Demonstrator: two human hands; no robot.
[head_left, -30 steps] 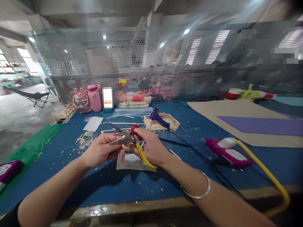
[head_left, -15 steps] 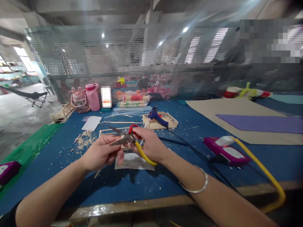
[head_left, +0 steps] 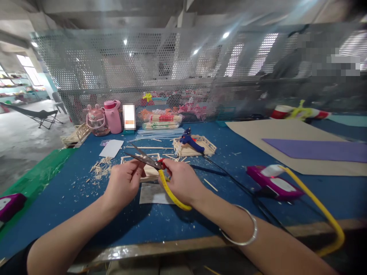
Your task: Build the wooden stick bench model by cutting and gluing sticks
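My right hand is wrapped round the red and yellow handles of a pair of scissors, whose blades are apart and point left. Close to the blades, my left hand has its fingers pinched together; what it holds, if anything, is too small to make out. Behind and below the scissors lies a small frame of wooden sticks, partly hidden by the hands. A grey-white sheet rests on the blue table just in front of it.
A blue glue gun leans on a wooden stick tray. Wood scraps and a white card lie left. Pink bottles stand behind. At right are a purple power strip, its yellow cable and purple foam.
The scissors have come away from the left fingertips, and the left fingers have drawn together. More of the stick frame shows, and a loose stick now lies right of my right hand.
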